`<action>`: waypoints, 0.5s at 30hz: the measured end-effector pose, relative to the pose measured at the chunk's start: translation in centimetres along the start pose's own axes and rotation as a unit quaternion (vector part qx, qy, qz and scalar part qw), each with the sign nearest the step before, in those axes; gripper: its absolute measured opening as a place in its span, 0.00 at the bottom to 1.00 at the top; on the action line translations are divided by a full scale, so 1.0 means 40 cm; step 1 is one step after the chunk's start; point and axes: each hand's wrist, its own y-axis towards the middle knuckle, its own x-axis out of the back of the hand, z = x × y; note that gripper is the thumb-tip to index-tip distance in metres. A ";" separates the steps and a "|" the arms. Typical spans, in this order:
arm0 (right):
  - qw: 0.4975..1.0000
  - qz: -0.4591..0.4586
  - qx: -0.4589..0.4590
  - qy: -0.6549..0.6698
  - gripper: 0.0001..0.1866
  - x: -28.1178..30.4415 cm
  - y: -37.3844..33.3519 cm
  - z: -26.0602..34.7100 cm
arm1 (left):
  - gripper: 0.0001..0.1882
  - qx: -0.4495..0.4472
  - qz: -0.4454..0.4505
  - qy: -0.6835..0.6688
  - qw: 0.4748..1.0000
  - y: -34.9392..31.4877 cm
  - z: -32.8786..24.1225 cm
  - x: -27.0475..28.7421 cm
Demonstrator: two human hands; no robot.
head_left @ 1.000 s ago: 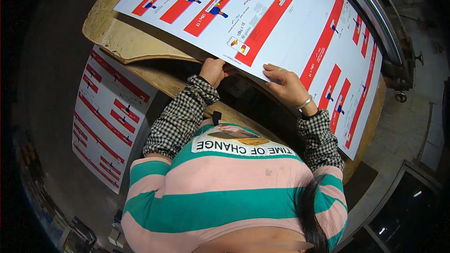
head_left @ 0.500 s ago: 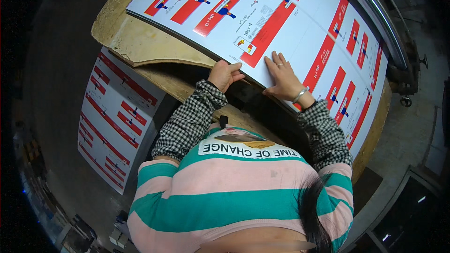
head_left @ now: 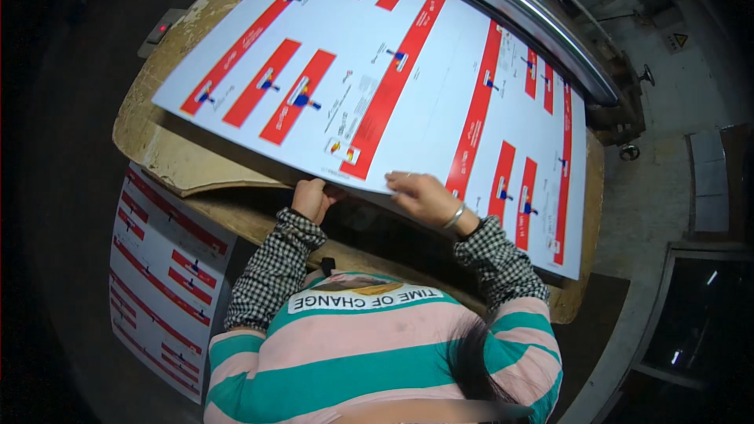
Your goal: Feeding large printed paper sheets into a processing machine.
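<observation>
A large white printed sheet (head_left: 424,110) with red bands and small blue figures lies across a worn wooden table (head_left: 169,149). At its near edge, my left hand (head_left: 312,201) is closed, with fingertips partly hidden under the edge. Farther right along the same edge, my right hand (head_left: 426,200) is curled, its thumb and fingers pinching the sheet. That near edge looks slightly raised, over a dark gap in front of me. Whether one sheet or several are held cannot be made out.
A polished metal roller (head_left: 518,20) spans the far side, with a machine frame and handwheel (head_left: 630,152) at its right end. At lower left stands a stack of similar printed sheets (head_left: 161,283). A small box with a red light (head_left: 161,31) sits at the table's left.
My right hand has gone from lying flat with spread fingers to gripping the sheet's near edge. My left hand stays at that edge. The whole view has shifted, showing more of the roller.
</observation>
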 end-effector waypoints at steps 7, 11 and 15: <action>0.989 -0.061 -0.133 0.013 0.08 0.025 0.112 -0.122 | 0.16 0.018 0.007 0.040 0.999 0.010 -0.004 0.018; 0.986 -0.074 -0.082 -0.127 0.25 0.026 0.164 -0.109 | 0.15 -0.004 0.012 -0.004 1.000 0.016 0.000 0.012; 0.957 0.102 -0.064 -0.265 0.57 -0.079 0.084 -0.018 | 0.14 0.002 -0.003 0.045 0.999 0.026 0.012 0.008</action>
